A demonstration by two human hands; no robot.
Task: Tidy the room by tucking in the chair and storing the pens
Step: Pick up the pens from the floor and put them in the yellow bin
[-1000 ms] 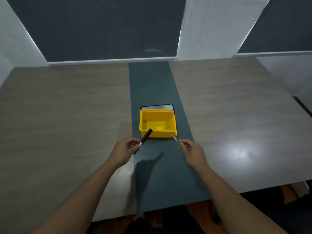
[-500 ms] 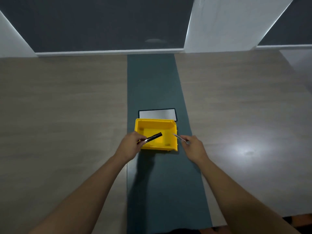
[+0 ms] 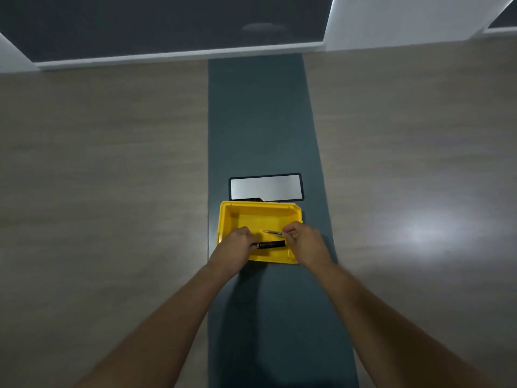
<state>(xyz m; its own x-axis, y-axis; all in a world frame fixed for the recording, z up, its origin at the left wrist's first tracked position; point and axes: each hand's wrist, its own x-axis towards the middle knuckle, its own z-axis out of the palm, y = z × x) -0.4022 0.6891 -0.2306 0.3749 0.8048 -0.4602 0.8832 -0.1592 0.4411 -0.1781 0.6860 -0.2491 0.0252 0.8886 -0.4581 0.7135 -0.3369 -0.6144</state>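
Both hands low centre of frame, over the yellow bin (image 3: pixel 227 219). Left hand (image 3: pixel 235 249) clamped on black pen (image 3: pixel 272 244), lying left-right. Right hand (image 3: pixel 306 243) pinching silver pen (image 3: pixel 272 233), likewise crosswise, just above bin floor.

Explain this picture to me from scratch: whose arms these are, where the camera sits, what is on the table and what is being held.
No machine here: these are a person's two bare arms, filmed by a camera worn on their head, looking forward and down. The left hand grips a black pen. The right hand pinches a thin silver pen. Both pens are over the inside of a yellow bin; whether they touch its floor I cannot tell. The bin sits on a dark green strip running down the middle of a wood-grain table. Just beyond the bin, a grey rectangular panel with a black frame lies in the strip. No chair is in view.
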